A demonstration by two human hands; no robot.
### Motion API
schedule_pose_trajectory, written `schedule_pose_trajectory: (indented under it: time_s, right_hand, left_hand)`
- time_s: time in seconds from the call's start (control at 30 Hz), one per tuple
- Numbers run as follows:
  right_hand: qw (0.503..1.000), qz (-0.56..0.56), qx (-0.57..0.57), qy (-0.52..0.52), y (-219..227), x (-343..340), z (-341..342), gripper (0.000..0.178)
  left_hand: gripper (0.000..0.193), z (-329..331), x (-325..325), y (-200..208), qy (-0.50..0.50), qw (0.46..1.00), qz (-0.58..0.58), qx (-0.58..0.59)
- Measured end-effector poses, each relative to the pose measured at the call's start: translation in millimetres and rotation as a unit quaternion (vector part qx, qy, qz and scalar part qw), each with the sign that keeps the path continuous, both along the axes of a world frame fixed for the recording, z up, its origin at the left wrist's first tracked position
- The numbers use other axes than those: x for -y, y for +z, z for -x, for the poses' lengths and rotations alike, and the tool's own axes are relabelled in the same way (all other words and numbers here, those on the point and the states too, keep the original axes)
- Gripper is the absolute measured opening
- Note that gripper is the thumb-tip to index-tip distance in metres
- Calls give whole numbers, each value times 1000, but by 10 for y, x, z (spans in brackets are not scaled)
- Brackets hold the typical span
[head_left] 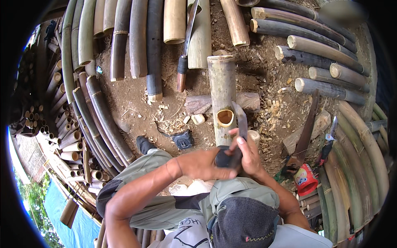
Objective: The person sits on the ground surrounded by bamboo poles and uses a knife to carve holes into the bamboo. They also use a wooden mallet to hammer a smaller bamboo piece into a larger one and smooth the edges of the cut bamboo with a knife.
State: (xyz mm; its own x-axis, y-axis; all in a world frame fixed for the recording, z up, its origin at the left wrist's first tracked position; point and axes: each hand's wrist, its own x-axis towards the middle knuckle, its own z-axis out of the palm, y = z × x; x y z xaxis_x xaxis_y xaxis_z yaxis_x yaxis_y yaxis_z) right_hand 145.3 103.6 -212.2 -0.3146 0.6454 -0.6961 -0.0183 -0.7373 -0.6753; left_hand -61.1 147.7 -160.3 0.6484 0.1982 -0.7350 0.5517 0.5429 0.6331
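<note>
Head view: both hands, left hand (206, 163) and right hand (248, 155), clench the knife (240, 124) against the holed bamboo pole (222, 89).

A pale green bamboo section (222, 89) lies lengthwise at the frame's centre, running from the hands up toward the top, resting across a short log. An oval hole is cut in its upper face near the lower end. A dark-handled knife (240, 124), blade pointing up, rests just right of that hole.

Left hand (204, 163) and right hand (248, 155) gripped knife (240, 124) at bamboo section (222, 95) beside its cut hole (225, 118); bamboo rested on wood block (198, 103).
</note>
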Motion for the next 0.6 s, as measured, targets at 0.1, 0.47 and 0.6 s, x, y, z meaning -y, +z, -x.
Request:
schedule_pose_trajectory:
  time_s: [0.1,0.47,0.6]
  right_hand:
    - [928,-285,180,160,-129,-72,-277,39]
    - [724,-167,281,607,185,-1303,-54,29]
    - [552,-316,239,733,173,-1625,443,13]
  left_hand:
    - [103,-299,19,-389,239,959,153,-24]
    - [33,-912,146,-905,627,744,230,1]
    - [35,-861,128,-870,768,473,392,180]
